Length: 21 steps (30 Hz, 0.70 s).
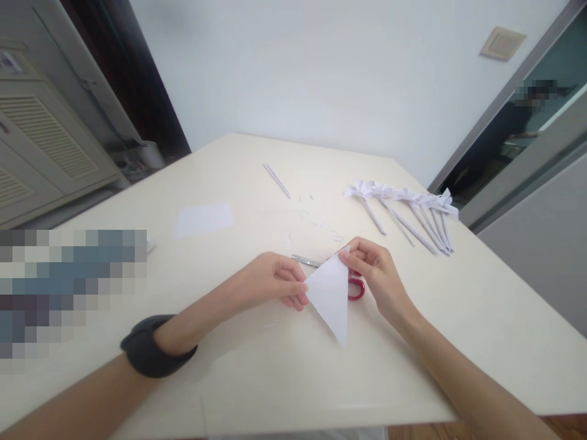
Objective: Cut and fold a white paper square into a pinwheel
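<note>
Pinching a paper triangle (scissors partly behind) are both hands.

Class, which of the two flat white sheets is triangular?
The paper triangle held between left hand and right hand; the other, a rectangular sheet, lies untouched on the table.

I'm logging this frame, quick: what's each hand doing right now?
Left hand: closed, pinching the left corner of the white paper between thumb and fingers.
Right hand: closed, pinching the paper's top corner.

A louvred cabinet stands at far left; at upper right, a switch is on the wall.
</note>
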### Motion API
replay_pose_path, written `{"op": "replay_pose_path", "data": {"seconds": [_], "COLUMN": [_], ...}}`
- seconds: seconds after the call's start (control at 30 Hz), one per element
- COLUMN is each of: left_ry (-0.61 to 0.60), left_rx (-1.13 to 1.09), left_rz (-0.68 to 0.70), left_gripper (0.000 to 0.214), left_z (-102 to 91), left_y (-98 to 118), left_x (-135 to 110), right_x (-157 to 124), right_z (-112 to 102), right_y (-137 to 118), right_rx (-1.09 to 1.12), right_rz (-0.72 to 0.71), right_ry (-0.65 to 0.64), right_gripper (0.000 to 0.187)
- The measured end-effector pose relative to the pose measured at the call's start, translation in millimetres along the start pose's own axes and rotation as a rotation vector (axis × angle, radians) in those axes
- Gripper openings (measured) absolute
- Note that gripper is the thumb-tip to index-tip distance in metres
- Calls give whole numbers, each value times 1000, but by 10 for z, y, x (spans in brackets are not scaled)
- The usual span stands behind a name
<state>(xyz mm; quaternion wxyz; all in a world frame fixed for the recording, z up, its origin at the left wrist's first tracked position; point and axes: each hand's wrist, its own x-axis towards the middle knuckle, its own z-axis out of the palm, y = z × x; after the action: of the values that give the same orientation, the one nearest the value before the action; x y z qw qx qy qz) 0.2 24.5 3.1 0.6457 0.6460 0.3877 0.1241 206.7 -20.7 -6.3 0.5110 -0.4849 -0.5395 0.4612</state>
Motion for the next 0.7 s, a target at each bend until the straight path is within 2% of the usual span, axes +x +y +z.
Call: {"op": "replay_pose_path", "data": {"seconds": [0.13,0.27,0.4,0.57,0.7], "left_ry": [-16,-7,62,181,203], "left_rx": [-9,-2,-13,-40,-67], "left_rz": [0,-7,-24,-24,3], "left_gripper": [15,15,16,18,19], "left_z": [3,0,-3,-3,-17], "left_y": [-3,2,20,36,45], "left_x": [4,23,38,37,26], "right_x": [11,30,54,47,33], "right_z": [-17,-29,-48,-72,-64], "right_y": [16,36,42,-2,-14], "right_rx": [-8,-16,-24,-46,-92], "right_rz": [-29,-21,33,30,58], "right_ry": [10,2,-68,-79,-78], "right_gripper": [28,25,14,29,19]}}
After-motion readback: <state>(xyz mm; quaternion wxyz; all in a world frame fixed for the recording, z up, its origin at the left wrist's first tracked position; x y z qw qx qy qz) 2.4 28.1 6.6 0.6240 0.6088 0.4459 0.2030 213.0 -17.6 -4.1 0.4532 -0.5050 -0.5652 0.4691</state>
